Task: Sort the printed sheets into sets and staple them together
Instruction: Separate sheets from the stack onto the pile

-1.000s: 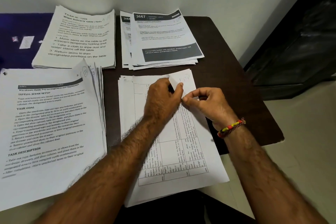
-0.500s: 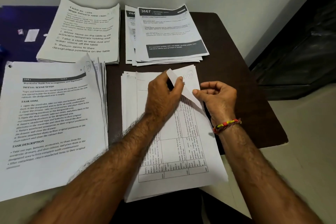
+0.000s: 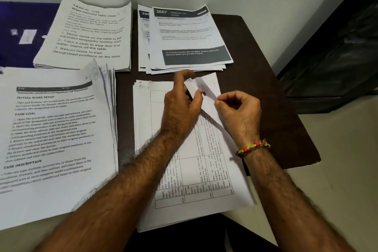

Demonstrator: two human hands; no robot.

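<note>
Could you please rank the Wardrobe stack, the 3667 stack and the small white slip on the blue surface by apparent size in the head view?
1. Wardrobe stack, though nearness to the camera inflates it.
2. 3667 stack.
3. White slip.

Four paper stacks crowd the surface [image 3: 266,80]; only a bare strip along its right edge and narrow gaps between the stacks leave a hand room to pass.

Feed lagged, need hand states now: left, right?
Left hand: pinching the lifted corner of the table-sheet stack.
Right hand: pinching that same corner.
</note>
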